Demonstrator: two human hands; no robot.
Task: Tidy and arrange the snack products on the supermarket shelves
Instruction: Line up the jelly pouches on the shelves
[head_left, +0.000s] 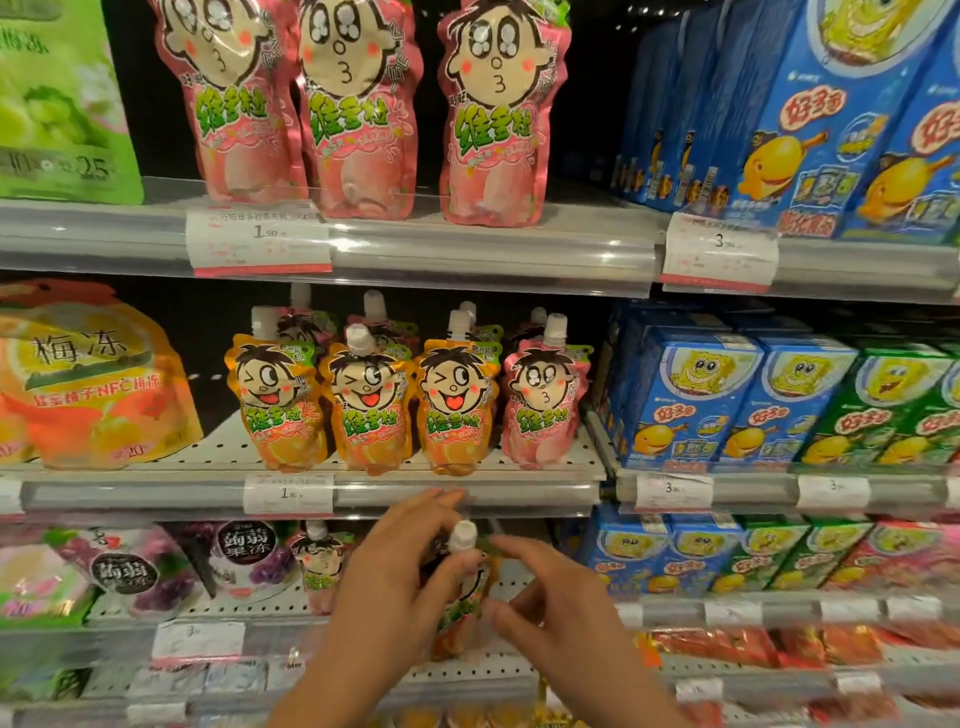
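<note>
1. Your left hand (400, 587) curls round an orange jelly pouch (460, 608) and holds it upright in front of the lower shelf (467, 670), just under the middle shelf (550, 462).
2. Your right hand (556, 608) is right beside the pouch with bent fingers. It is blurry, so you cannot tell if it grips.
3. Keep the white cap (462, 535) pointing up.
4. The three orange pouches (363, 405) stand in a row on the middle shelf. This one likely belongs with them.
5. The pink pouch (543, 400) at the end of that row looks out of place. It matches the pink ones on the top shelf.
6. Set your pouch down gently so the soft neighbours do not tip.
</note>
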